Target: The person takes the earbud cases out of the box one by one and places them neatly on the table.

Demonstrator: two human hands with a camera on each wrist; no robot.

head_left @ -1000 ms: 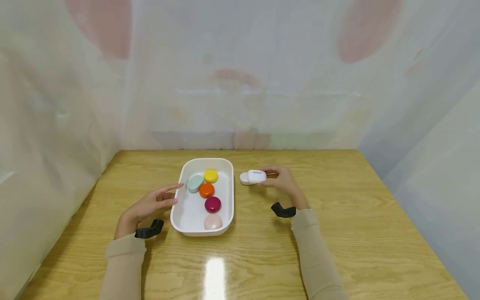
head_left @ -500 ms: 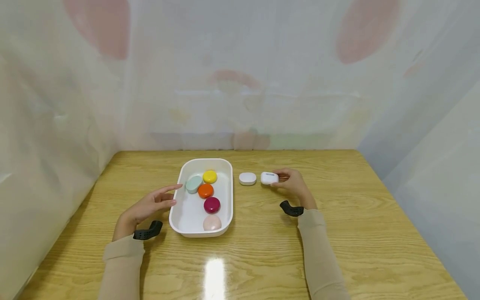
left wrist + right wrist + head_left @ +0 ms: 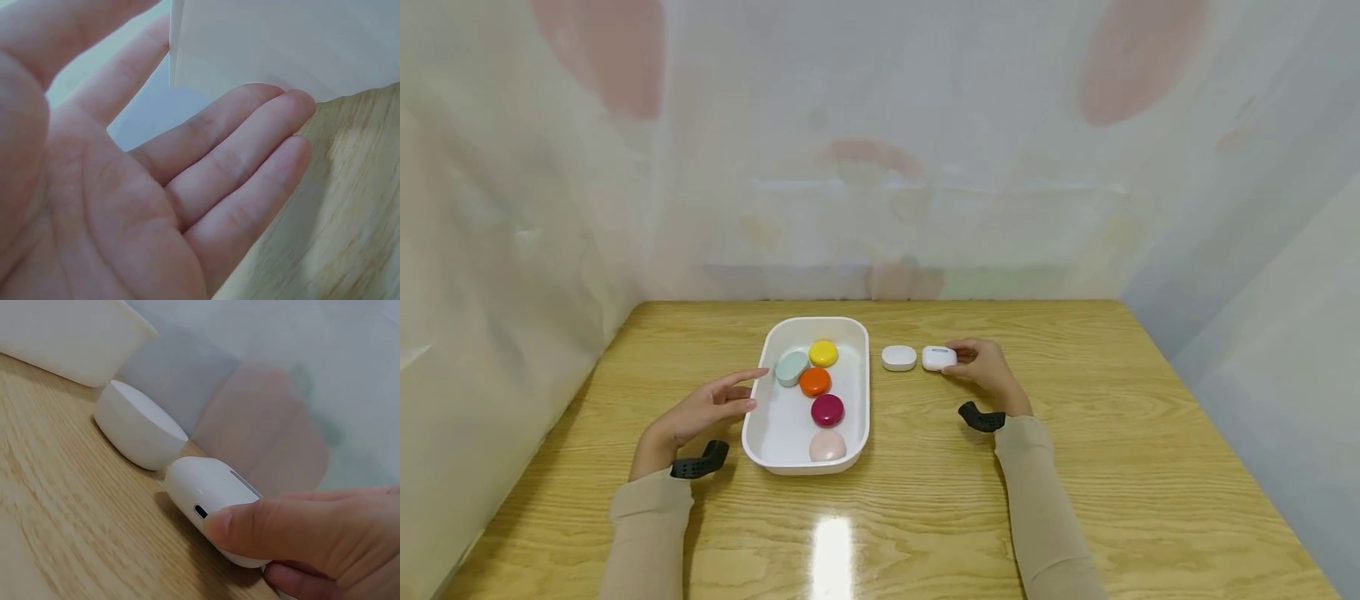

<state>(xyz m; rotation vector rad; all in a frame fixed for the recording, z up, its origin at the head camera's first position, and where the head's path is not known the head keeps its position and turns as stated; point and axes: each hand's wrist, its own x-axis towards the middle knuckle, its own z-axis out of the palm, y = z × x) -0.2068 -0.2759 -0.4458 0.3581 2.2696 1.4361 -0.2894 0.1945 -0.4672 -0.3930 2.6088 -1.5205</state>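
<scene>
Case (image 3: 938, 358): white and rounded, a dark slot on one side; it sits low at the tabletop (image 3: 1120, 433), right of the tub (image 3: 778, 433). Whether it bears fully on the wood I cannot tell from where I stand.
Right hand (image 3: 988, 371): pinching the case from its right side, thumb in front, other fingers partly hidden.
Left hand (image 3: 703, 408): released, fingers extended at the tub's left wall.
Tub contents: a pale green disc (image 3: 792, 368), tilted, far left; a yellow disc (image 3: 823, 353) and an orange disc (image 3: 815, 382) close beside it; then, toward me, a magenta disc (image 3: 827, 410) and a pale pink disc (image 3: 827, 446) at the near end.
White block (image 3: 898, 358): flat-topped, rounded below, between tub and case, near both, touching neither.
Wrists: a black mount on each, below them beige sleeves.
Shine: one bright reflection (image 3: 832, 554) on the wood, near side.
Backdrop: hazy sheeting (image 3: 1000, 217) with blurred pink and green patches, beyond the far edge.
</scene>
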